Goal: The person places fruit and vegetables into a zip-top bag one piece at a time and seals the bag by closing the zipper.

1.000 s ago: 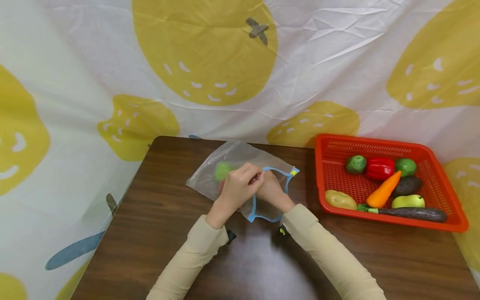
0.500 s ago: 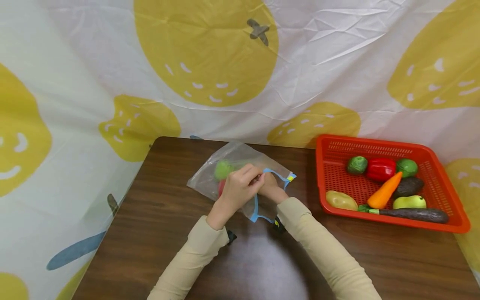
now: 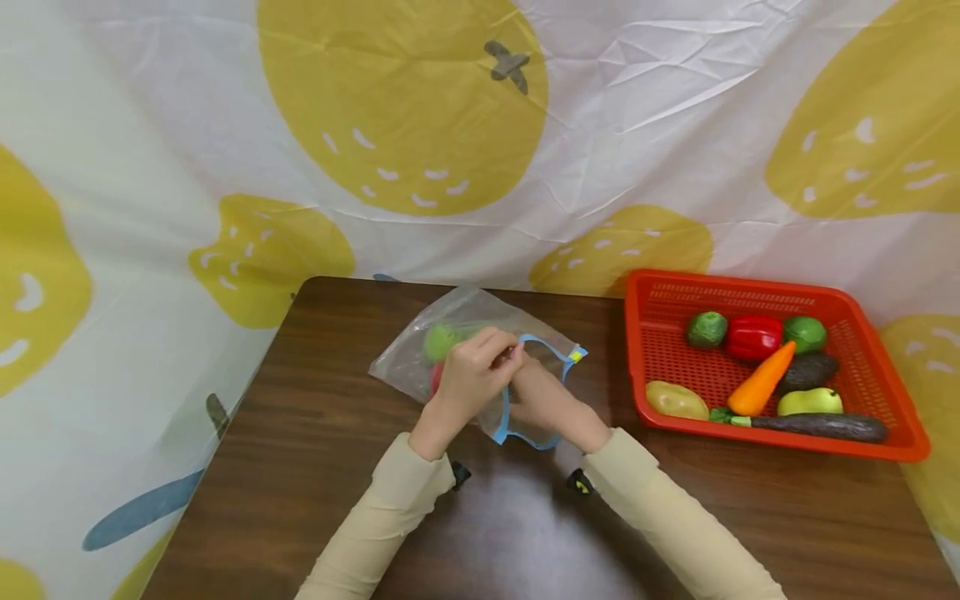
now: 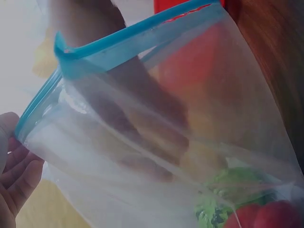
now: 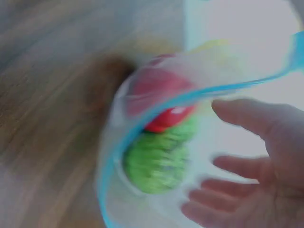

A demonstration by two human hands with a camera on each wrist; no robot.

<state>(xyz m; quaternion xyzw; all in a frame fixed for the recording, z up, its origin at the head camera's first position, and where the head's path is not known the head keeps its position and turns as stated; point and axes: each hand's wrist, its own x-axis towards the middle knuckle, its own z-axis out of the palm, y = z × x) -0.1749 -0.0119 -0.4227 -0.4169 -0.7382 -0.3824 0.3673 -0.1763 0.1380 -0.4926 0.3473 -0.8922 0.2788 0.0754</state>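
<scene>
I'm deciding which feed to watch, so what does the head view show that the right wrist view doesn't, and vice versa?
Only the head view shows the basket, with a carrot and red pepper among its contents, and both sleeves.

Only the right wrist view shows all four fingers of the right hand, spread and holding nothing; the head view mostly hides them.

Both show part of that hand, the table and the blue-edged bag with a green thing and a red thing inside.

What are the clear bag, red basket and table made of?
The clear bag looks like thin, shiny plastic: it creases and shows what's inside. The red basket is probably stiff, smooth plastic, with rows of holes. The table looks like wood, maybe only wood-patterned: brown grain with a soft shine.
</scene>
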